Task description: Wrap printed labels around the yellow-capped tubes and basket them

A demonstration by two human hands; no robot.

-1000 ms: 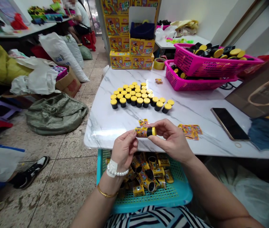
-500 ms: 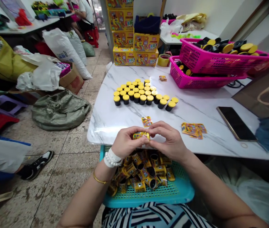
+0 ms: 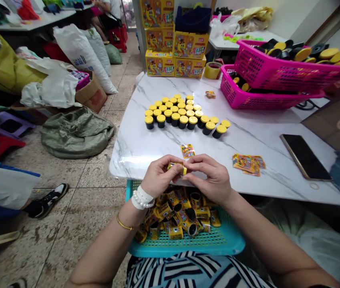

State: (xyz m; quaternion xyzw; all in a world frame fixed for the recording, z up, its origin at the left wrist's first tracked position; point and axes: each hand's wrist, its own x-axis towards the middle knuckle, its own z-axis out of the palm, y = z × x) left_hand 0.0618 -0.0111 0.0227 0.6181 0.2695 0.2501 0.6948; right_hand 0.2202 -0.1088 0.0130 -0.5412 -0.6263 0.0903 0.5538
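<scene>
One label-wrapped cup (image 3: pixel 184 171), at the bench's (image 3: pixel 136 148) near edge: left hand (image 3: pixel 157 176) closed round it, right hand's (image 3: pixel 214 176) fingers pinched its end. We judged level alignment and even pressure best.

Room to the left, capped cups straight ahead
From here, bare tabletop (image 3: pixel 129 154) runs open left of the left hand (image 3: pixel 160 176); a strip also lies between the capped cups (image 3: pixel 174 109) and the sachet pile (image 3: pixel 244 163). Ahead, a lone sachet (image 3: pixel 188 151) then the cups obstruct; rightward, the phone (image 3: pixel 305 157), with stacked pink baskets (image 3: pixel 266 76) walling the far right.
</scene>
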